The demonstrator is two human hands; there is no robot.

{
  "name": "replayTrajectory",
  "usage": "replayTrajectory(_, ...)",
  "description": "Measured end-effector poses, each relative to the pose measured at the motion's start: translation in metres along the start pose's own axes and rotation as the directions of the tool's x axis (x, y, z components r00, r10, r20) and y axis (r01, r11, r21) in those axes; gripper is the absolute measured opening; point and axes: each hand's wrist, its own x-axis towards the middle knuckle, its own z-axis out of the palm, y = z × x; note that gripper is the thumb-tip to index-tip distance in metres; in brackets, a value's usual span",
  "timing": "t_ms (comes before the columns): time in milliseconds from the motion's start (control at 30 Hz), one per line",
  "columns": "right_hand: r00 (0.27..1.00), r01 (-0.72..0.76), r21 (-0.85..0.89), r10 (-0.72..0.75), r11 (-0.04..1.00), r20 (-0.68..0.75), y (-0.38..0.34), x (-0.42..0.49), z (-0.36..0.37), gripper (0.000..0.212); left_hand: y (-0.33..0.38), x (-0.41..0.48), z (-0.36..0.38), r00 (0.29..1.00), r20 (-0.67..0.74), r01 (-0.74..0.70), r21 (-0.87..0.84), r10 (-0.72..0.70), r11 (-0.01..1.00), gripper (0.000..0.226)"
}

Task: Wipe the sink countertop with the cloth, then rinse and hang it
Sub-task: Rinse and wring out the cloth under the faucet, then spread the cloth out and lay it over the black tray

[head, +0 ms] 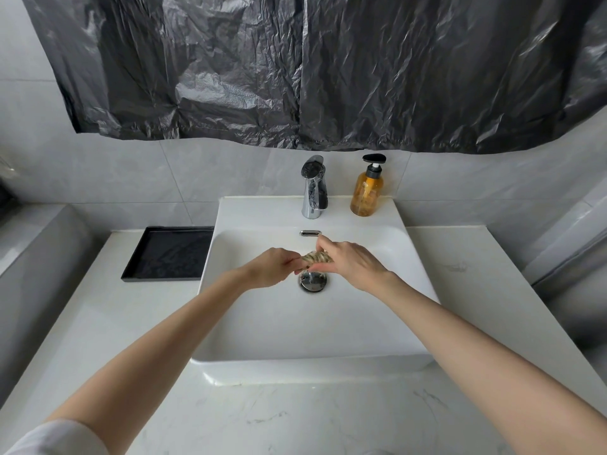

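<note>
A beige patterned cloth (316,258) is twisted into a tight roll above the white sink basin (262,323). My left hand (274,267) grips its left end and my right hand (349,262) grips its right end, so most of the cloth is hidden inside my fists. The roll hangs just above the chrome drain (312,281). Behind it stands the chrome faucet (313,187); no water stream is visible. White marble countertop (295,421) surrounds the basin.
An amber soap dispenser (367,188) with a black pump stands on the sink ledge right of the faucet. A black tray (170,252) lies on the counter left of the basin. Black plastic sheeting (295,67) covers the wall above.
</note>
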Motion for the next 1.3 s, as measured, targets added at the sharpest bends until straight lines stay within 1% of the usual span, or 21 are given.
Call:
replayTrajectory(67,0.98,-0.126,0.159,0.098,0.979,0.172,-0.001,-0.002,0.002,0.047,-0.002,-0.004,0.004,1.0,0.005,0.014,0.037,-0.014,0.999,0.032)
replayTrajectory(100,0.968,-0.169,0.222,0.119,0.96,0.221,-0.001,-0.003,0.003,0.046,-0.004,-0.005,0.007,1.0,-0.004,0.019,0.035,-0.019,0.999,0.03)
replayTrajectory(167,0.959,-0.224,0.332,0.147,0.916,0.242,-0.001,-0.006,0.003,0.045,-0.008,-0.007,0.011,0.998,-0.06,0.012,0.003,-0.012,1.0,0.022)
replayTrajectory(233,0.959,-0.245,0.402,0.161,0.882,0.231,-0.001,-0.008,-0.003,0.045,-0.008,-0.01,0.01,0.993,-0.11,0.022,-0.133,-0.037,0.991,0.012)
replayTrajectory(267,0.958,-0.253,0.426,0.165,0.868,0.233,-0.001,-0.009,-0.007,0.045,-0.005,-0.012,0.008,0.992,-0.108,0.037,-0.261,-0.067,0.965,0.013)
replayTrajectory(300,0.957,-0.264,0.45,0.172,0.853,0.236,-0.001,-0.009,-0.012,0.044,-0.002,-0.015,0.006,0.991,-0.083,0.063,-0.417,-0.107,0.907,0.017)
replayTrajectory(333,0.956,-0.273,0.479,0.178,0.835,0.234,-0.002,-0.01,-0.016,0.043,0.004,-0.019,0.004,0.989,-0.04,0.092,-0.573,-0.141,0.814,0.021)
replayTrajectory(367,0.957,-0.277,0.513,0.181,0.813,0.228,-0.004,-0.011,-0.02,0.042,0.009,-0.023,0.003,0.987,-0.014,0.109,-0.684,-0.161,0.722,0.026)
replayTrajectory(400,0.96,-0.269,0.551,0.177,0.79,0.216,-0.008,-0.012,-0.023,0.04,0.014,-0.026,0.002,0.985,-0.016,0.102,-0.746,-0.17,0.659,0.031)
replayTrajectory(467,0.972,-0.228,0.598,0.146,0.768,0.184,-0.013,-0.014,-0.026,0.037,0.022,-0.029,0.004,0.977,-0.083,0.054,-0.798,-0.198,0.6,0.035)
replayTrajectory(567,0.99,-0.14,0.559,0.105,0.817,0.094,-0.015,-0.019,-0.023,0.023,0.028,-0.032,0.011,0.943,-0.178,-0.011,-0.861,-0.283,0.508,0.025)
replayTrajectory(633,0.994,-0.099,0.582,0.109,0.807,0.018,-0.013,-0.024,-0.022,0.01,0.028,-0.039,0.015,0.942,-0.2,-0.054,-0.884,-0.271,0.465,0.013)
replayTrajectory(700,0.991,-0.09,0.622,0.132,0.778,-0.022,-0.011,-0.029,-0.021,0.013,0.028,-0.051,0.016,0.955,-0.19,-0.074,-0.896,-0.226,0.437,0.01)
replayTrajectory(767,0.986,-0.1,0.646,0.163,0.757,-0.038,-0.012,-0.032,-0.021,0.015,0.027,-0.062,0.017,0.955,-0.205,-0.087,-0.884,-0.214,0.46,0.016)
replayTrajectory(867,0.968,-0.104,0.647,0.227,0.755,-0.11,-0.023,-0.033,-0.026,0.015,0.027,-0.077,0.011,0.901,-0.29,-0.065,-0.824,-0.321,0.563,0.023)
replayTrajectory(933,0.964,-0.032,0.605,0.184,0.796,-0.192,-0.034,-0.033,-0.037,0.016,0.029,-0.087,0.004,0.881,-0.31,-0.035,-0.798,-0.358,0.602,0.032)
replayTrajectory(1033,0.974,0.081,0.42,0.018,0.904,-0.225,-0.053,-0.03,-0.057,0.016,0.037,-0.1,-0.006,0.897,-0.365,-0.055,-0.654,-0.251,0.754,0.048)
replayTrajectory(1067,0.977,0.104,0.375,-0.024,0.921,-0.213,-0.061,-0.028,-0.063,0.017,0.039,-0.102,-0.009,0.897,-0.397,-0.085,-0.591,-0.197,0.802,0.053)
replayTrajectory(1133,0.974,0.159,0.363,-0.086,0.918,-0.21,-0.079,-0.024,-0.07,0.016,0.042,-0.106,-0.014,0.88,-0.461,-0.136,-0.468,-0.11,0.873,0.06)
replayTrajectory(1200,0.967,0.183,0.388,-0.093,0.903,-0.239,-0.095,-0.019,-0.073,0.016,0.038,-0.113,-0.022,0.86,-0.504,-0.152,-0.404,-0.081,0.902,0.057)
replayTrajectory(1300,0.961,0.163,0.414,-0.049,0.896,-0.273,-0.113,-0.01,-0.071,0.016,0.026,-0.128,-0.036,0.849,-0.52,-0.137,-0.392,-0.096,0.91,0.041)
